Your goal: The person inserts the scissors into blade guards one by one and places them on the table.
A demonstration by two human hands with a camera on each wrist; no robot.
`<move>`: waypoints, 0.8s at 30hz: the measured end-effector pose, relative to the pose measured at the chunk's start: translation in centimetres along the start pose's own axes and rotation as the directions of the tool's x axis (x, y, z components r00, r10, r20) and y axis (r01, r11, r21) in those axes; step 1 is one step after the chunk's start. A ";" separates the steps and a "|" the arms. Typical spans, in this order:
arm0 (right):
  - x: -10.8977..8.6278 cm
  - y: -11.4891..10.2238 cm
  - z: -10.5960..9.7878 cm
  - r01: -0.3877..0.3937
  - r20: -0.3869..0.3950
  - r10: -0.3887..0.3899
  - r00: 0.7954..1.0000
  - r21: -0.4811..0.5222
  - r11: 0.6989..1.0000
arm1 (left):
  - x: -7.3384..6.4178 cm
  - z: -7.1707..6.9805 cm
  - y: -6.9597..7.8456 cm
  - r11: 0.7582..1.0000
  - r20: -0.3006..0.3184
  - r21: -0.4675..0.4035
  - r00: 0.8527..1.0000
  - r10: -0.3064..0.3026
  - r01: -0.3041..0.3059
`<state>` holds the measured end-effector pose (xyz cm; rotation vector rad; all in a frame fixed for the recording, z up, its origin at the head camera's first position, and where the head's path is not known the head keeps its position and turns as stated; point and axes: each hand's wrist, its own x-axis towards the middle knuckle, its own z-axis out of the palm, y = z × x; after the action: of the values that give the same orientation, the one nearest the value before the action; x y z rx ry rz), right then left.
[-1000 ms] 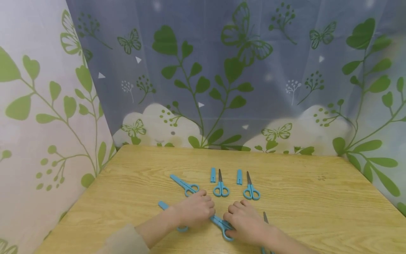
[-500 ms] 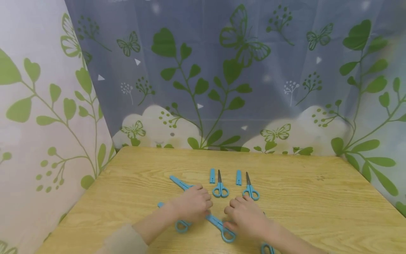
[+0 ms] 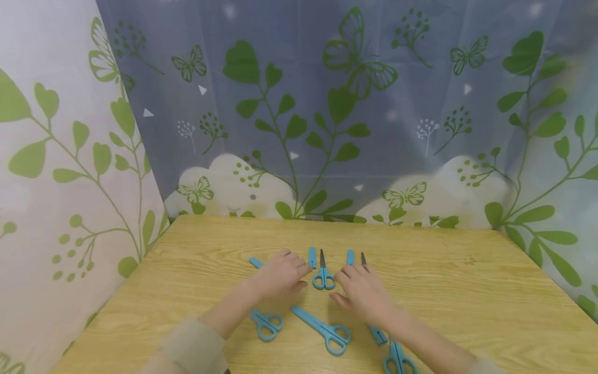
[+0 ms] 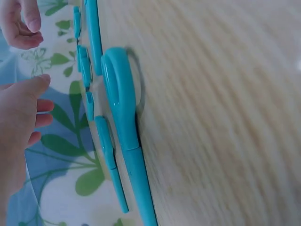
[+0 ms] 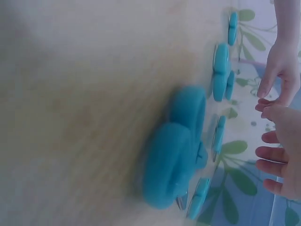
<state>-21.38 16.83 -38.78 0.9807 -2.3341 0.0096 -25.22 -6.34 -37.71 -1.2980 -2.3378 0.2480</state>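
My left hand (image 3: 284, 274) hovers empty over the table, fingers loosely bent, overlapping sheathed scissors whose blue tip (image 3: 255, 262) shows behind it. My right hand (image 3: 363, 292), also empty with relaxed fingers, covers the handles of bare-bladed scissors (image 3: 364, 257). Between and in front of the hands lie blue sheathed scissors (image 3: 314, 323). Another sheathed pair (image 3: 265, 325) rests by the left forearm, which hides its tip. Beyond the hands are uncovered scissors (image 3: 323, 275) with a loose sheath (image 3: 312, 256) beside them. The left wrist view shows both hands apart, the left hand (image 4: 21, 117) holding nothing.
A second loose sheath (image 3: 350, 256) stands left of the right-hand blade. At the front right, scissors (image 3: 396, 357) and a sheath (image 3: 378, 335) lie partly under the right forearm. A patterned curtain (image 3: 299, 104) rises behind the wooden table (image 3: 210, 239).
Both hands have let go of the middle sheathed scissors and moved up and away from them. Those scissors now lie fully visible, slightly turned, on the table.
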 end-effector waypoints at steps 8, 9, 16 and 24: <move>1.5 1.0 0.7 -0.120 0.044 0.119 0.992 0.028 0.992 | 0.8 1.0 -1.7 0.999 -0.021 0.038 1.000 -0.011 0.011; 1.7 1.1 0.8 -0.134 0.056 0.132 0.990 0.030 0.991 | 0.9 1.1 -1.8 0.999 -0.023 0.042 1.000 -0.013 0.014; 3.1 1.7 1.7 -0.211 0.125 0.205 0.971 0.033 0.977 | 1.8 2.2 -2.7 0.997 -0.005 0.063 0.999 -0.054 0.055; 4.4 2.3 2.5 -0.306 0.235 0.284 0.929 0.060 0.950 | 2.7 3.0 -3.6 0.989 0.037 0.066 0.990 -0.134 0.131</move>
<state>-26.62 15.08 -37.98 0.6936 -2.6940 0.1394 -30.60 -5.85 -38.27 -1.1129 -2.4189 0.3060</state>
